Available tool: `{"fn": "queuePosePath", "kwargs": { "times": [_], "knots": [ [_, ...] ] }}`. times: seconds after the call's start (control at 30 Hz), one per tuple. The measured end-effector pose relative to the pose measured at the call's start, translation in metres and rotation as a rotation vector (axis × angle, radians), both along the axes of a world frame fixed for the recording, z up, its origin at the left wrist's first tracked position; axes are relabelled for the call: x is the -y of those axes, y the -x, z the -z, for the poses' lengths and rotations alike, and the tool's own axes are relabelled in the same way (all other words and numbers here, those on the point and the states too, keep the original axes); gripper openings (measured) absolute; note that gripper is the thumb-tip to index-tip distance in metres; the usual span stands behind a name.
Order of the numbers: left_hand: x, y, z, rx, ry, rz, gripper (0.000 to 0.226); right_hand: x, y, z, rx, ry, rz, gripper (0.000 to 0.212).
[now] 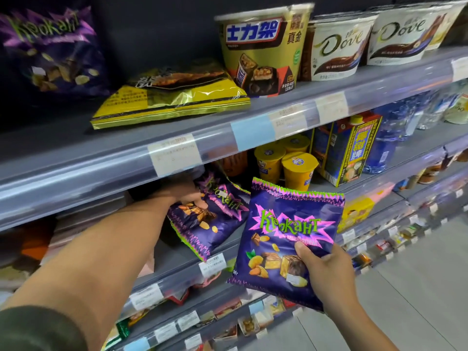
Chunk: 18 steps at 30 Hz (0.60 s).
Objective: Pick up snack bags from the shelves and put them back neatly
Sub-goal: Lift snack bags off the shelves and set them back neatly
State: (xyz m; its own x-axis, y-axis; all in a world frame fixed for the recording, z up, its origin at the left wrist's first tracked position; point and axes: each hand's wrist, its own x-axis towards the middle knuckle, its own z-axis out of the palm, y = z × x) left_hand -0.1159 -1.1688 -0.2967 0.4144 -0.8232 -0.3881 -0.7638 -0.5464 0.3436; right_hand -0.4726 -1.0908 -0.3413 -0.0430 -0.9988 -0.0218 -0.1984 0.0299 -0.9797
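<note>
My right hand (326,272) grips a purple Krokant snack bag (283,236) by its lower right corner, holding it upright in front of the middle shelf (177,272). My left hand (188,192) reaches under the upper shelf edge and holds a second purple Krokant bag (215,219), which lies tilted on the middle shelf with its corner over the front edge. A third Krokant bag (53,49) stands at the back left of the upper shelf (126,160).
A yellow-black bag (172,97) lies flat on the upper shelf beside a gold Snickers tub (263,49) and Dove tubs (336,46). Yellow cups (298,168) and a blue carton (352,148) stand right of the bags. Lower shelves hold small packets; grey floor is at the right.
</note>
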Motion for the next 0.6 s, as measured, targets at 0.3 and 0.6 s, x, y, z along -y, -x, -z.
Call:
{"fn": "queuePosePath", "kwargs": {
  "times": [0.3, 0.6],
  "knots": [
    [-0.049, 0.051, -0.034, -0.324, 0.288, -0.233, 0.041, -0.022, 0.014, -0.020, 0.071, 0.002, 0.084, 0.017],
    [-0.156, 0.093, -0.075, -0.628, 0.555, -0.208, 0.028, -0.059, 0.059, -0.073, 0.087, 0.073, 0.141, 0.010]
  ]
}}
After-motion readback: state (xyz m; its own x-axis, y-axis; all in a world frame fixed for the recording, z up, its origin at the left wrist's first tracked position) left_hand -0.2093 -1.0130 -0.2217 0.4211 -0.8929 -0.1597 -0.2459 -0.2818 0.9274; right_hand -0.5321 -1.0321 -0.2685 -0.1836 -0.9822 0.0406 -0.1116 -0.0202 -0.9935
